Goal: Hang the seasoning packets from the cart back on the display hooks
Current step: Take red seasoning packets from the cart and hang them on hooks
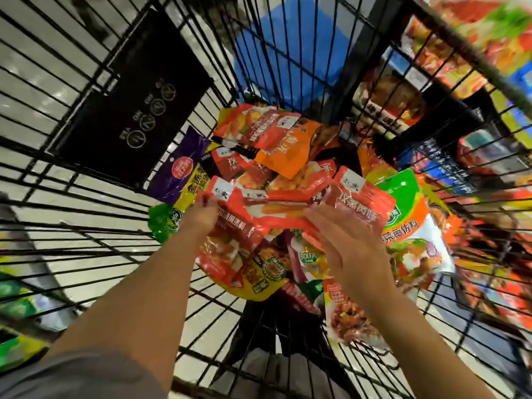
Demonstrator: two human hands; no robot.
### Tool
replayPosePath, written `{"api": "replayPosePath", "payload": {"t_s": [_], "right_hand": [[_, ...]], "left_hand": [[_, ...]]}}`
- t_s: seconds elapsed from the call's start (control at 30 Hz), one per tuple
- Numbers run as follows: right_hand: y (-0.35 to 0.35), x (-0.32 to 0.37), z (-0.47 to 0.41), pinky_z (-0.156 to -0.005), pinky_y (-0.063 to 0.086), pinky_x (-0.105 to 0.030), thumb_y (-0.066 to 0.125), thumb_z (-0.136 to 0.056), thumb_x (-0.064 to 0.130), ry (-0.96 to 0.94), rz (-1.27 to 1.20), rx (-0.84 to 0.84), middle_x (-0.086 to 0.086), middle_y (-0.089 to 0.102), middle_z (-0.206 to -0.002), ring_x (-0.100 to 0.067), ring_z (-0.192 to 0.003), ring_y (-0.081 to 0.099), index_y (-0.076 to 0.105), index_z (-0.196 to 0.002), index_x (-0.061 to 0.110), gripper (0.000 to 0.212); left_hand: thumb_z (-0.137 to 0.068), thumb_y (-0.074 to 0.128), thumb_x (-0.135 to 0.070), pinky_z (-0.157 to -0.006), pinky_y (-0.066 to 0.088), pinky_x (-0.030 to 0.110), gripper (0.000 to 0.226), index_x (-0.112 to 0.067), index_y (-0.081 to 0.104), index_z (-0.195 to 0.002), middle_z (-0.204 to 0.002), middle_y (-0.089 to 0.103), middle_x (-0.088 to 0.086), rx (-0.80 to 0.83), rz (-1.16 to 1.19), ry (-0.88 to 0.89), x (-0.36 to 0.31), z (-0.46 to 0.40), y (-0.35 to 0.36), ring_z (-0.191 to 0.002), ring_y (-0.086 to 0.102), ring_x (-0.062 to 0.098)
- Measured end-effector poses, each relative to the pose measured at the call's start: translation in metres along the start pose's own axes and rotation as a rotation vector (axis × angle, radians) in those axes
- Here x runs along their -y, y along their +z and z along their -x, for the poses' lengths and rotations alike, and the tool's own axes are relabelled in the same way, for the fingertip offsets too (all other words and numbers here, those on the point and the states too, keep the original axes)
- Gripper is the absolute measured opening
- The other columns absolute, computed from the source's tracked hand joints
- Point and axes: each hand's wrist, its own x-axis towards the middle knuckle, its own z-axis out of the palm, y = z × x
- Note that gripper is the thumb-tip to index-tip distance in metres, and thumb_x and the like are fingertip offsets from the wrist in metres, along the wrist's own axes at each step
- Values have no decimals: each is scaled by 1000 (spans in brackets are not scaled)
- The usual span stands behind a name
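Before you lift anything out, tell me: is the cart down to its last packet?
No, the cart holds a whole pile of seasoning packets, red, orange, purple and green, under both hands.

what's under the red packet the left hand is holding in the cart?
Under the red packet lie a yellow packet and more packets, partly covered. The left hand grips its edge. The cart floor is hidden.

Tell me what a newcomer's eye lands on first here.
First, the bright heap of seasoning packets piled in the middle of the black wire cart. Next, both bare arms reaching in: the left hand grips a red packet, and the right hand lies spread on the heap beside it.
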Motion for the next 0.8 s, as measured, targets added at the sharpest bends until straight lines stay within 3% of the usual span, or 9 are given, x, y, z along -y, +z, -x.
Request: {"api": "replayPosePath", "payload": {"t_s": [0.1,0.17,0.33,0.4,0.5,0.57,0.67,0.73,0.8], "right_hand": [[-28,-6,11,-99,42,-18,49,-100,19,137,-17,-151,-2,61,-120,-12,-112,55,63,-124,5,31],[-31,-16,27,-98,44,-21,52,-96,14,223,25,-155,-7,64,-121,-18,-112,58,64,-124,4,32],[13,-56,73,-91,49,-65,71,-79,1,368,266,298,-19,64,-126,-46,-114,60,68,-121,8,43],[22,-59,78,-96,46,-64,74,-81,5,438,204,414,-18,60,-133,-45,-120,56,65,-125,9,45],[18,-61,65,-103,42,-59,58,-93,27,495,192,417,-14,63,-129,-38,-118,59,66,-123,10,35],[17,-63,52,-100,44,-58,59,-93,26,484,204,390,-13,67,-120,-38,-110,62,67,-117,12,29],[27,-47,29,-92,48,-58,59,-88,26,379,221,315,-15,68,-113,-40,-104,63,67,-111,11,28],[42,-27,16,-95,48,-59,67,-86,21,273,237,315,-19,63,-123,-42,-112,60,64,-116,10,32],[59,-10,8,-110,34,-59,67,-89,26,238,246,429,-19,46,-145,-41,-134,43,52,-135,15,49]], "left_hand": [[-102,39,-42,-105,42,40,51,-15,42,-144,-147,46,18,-39,-35,27,-10,17,2,-128,50,38],[-104,42,-35,-102,41,37,47,-10,42,-143,-141,50,21,-76,-94,16,-15,27,4,-126,50,38],[-94,52,-40,-102,48,47,57,-24,39,-147,-144,46,18,-57,-166,28,0,20,10,-123,53,42],[-90,59,-45,-101,48,54,69,-26,32,-151,-150,38,17,-23,-188,32,4,16,10,-125,50,45],[-85,71,-42,-106,43,55,90,-24,20,-156,-156,32,14,22,-159,74,2,19,7,-135,42,42],[-78,77,-44,-108,41,55,98,-27,19,-155,-152,38,15,7,-141,95,1,18,3,-135,40,41],[-82,76,-45,-116,30,53,101,-27,12,-157,-156,27,16,-3,-248,74,-2,26,-3,-141,31,41],[-81,77,-42,-115,31,51,95,-25,20,-155,-152,30,17,-4,-275,82,-6,33,-7,-139,34,41],[-79,80,-37,-110,38,46,77,-20,42,-144,-143,46,15,3,-262,125,-6,35,-7,-131,46,36]]}}
